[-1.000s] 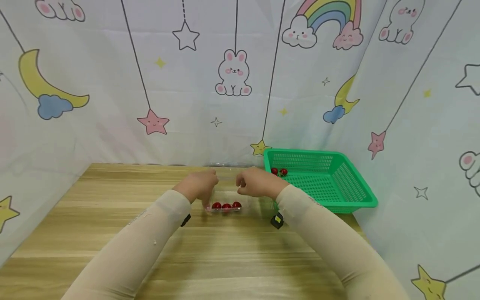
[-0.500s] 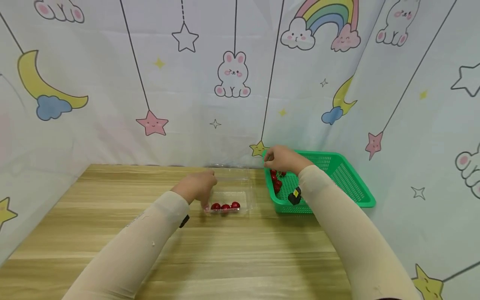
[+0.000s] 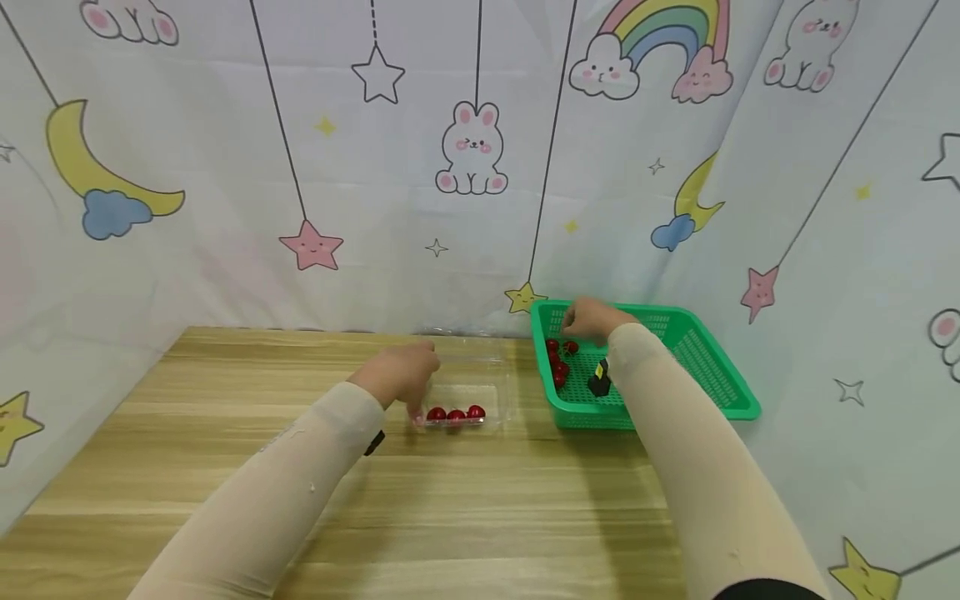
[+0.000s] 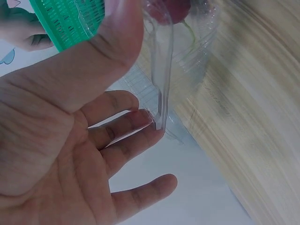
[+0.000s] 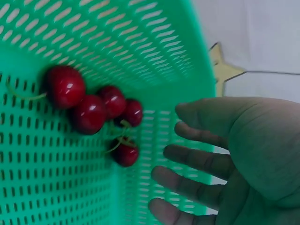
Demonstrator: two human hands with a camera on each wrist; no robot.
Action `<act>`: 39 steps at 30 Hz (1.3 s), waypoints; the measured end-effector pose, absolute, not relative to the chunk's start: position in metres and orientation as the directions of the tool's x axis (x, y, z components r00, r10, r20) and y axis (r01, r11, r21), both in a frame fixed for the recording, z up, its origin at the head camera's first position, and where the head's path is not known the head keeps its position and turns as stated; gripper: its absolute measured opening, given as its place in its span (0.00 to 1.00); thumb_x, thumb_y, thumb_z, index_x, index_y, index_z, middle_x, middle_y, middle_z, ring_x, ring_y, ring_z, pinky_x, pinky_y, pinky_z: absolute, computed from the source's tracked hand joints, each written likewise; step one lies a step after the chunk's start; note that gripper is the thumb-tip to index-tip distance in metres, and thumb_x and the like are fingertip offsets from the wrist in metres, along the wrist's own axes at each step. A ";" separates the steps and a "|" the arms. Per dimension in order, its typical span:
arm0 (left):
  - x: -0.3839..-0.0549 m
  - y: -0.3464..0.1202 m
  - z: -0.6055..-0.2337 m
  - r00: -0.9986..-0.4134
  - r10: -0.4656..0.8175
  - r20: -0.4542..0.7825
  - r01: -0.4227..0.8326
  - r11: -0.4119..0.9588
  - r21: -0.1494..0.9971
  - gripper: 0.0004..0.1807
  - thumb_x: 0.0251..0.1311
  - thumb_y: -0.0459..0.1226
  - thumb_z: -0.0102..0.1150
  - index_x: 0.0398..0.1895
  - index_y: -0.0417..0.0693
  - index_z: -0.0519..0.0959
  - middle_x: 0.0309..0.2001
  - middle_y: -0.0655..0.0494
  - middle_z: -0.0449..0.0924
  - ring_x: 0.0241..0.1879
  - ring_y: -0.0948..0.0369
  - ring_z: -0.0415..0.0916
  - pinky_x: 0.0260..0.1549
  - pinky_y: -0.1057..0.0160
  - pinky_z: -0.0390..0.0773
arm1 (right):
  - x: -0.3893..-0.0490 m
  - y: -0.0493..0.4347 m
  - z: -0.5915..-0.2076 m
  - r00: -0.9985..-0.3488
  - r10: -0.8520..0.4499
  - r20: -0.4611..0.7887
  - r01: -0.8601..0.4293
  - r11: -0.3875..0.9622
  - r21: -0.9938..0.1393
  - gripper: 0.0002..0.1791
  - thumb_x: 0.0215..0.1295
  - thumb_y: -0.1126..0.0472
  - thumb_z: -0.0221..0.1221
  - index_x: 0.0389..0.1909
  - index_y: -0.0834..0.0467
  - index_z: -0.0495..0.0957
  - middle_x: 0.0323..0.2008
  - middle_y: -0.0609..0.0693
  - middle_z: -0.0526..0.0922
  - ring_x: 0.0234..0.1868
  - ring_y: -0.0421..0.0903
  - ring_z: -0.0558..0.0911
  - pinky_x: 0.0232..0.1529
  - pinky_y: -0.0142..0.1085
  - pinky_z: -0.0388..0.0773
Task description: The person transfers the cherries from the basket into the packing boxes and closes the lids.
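Beside the basket, a clear plastic box (image 3: 468, 396) stands with its lid raised at the back. A few red cherries (image 3: 456, 415) lie along its front side. My left hand (image 3: 397, 372) holds the box at its left side; in the left wrist view the thumb (image 4: 124, 35) lies against the box and two fingertips touch its rim. Over the left part of a green basket (image 3: 652, 415) is my right hand (image 3: 592, 321). Its fingers (image 5: 187, 185) are apart and slightly bent, with nothing between them. Several cherries (image 5: 89, 114) with green stems lie at one end of the basket, near those fingertips.
The box and basket stand near the back of a wooden table (image 3: 465, 517). A white cloth (image 3: 375, 192) with cartoon prints hangs behind and to the right. A black wrist camera (image 3: 600, 379) sits under the right wrist, above the basket floor.
From above the plastic box, my right hand has moved right, past the basket's left rim and over its inside. My left hand stays at the box.
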State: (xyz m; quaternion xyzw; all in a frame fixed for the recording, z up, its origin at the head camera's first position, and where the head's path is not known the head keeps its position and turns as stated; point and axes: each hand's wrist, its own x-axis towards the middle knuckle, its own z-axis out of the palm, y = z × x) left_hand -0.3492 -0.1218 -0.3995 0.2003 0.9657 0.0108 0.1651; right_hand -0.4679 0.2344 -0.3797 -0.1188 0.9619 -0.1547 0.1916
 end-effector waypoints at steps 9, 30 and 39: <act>-0.348 -0.120 -0.401 -0.869 0.389 -0.304 0.376 0.921 0.104 0.50 0.52 0.40 0.93 0.79 0.40 0.79 0.90 0.38 0.60 0.84 0.38 0.69 0.79 0.39 0.79 | -0.483 0.241 -0.405 -0.881 -0.276 -0.383 -0.188 0.950 -0.251 0.20 0.82 0.62 0.64 0.69 0.62 0.88 0.72 0.63 0.86 0.73 0.66 0.84 0.70 0.58 0.87; -0.343 -0.115 -0.394 -0.876 0.377 -0.300 0.380 0.923 0.051 0.51 0.52 0.43 0.93 0.80 0.41 0.79 0.90 0.40 0.61 0.85 0.40 0.69 0.77 0.40 0.81 | -0.472 0.243 -0.408 -0.860 -0.280 -0.427 -0.196 0.953 -0.231 0.16 0.79 0.65 0.67 0.25 0.54 0.83 0.25 0.45 0.83 0.28 0.42 0.80 0.35 0.38 0.81; -0.346 -0.117 -0.396 -0.873 0.365 -0.323 0.370 0.928 0.050 0.50 0.54 0.42 0.93 0.80 0.41 0.78 0.90 0.39 0.62 0.83 0.40 0.71 0.76 0.39 0.81 | -0.461 0.244 -0.384 -0.886 -0.288 -0.363 -0.200 0.945 -0.260 0.26 0.75 0.66 0.63 0.15 0.48 0.70 0.19 0.48 0.79 0.23 0.44 0.70 0.25 0.38 0.73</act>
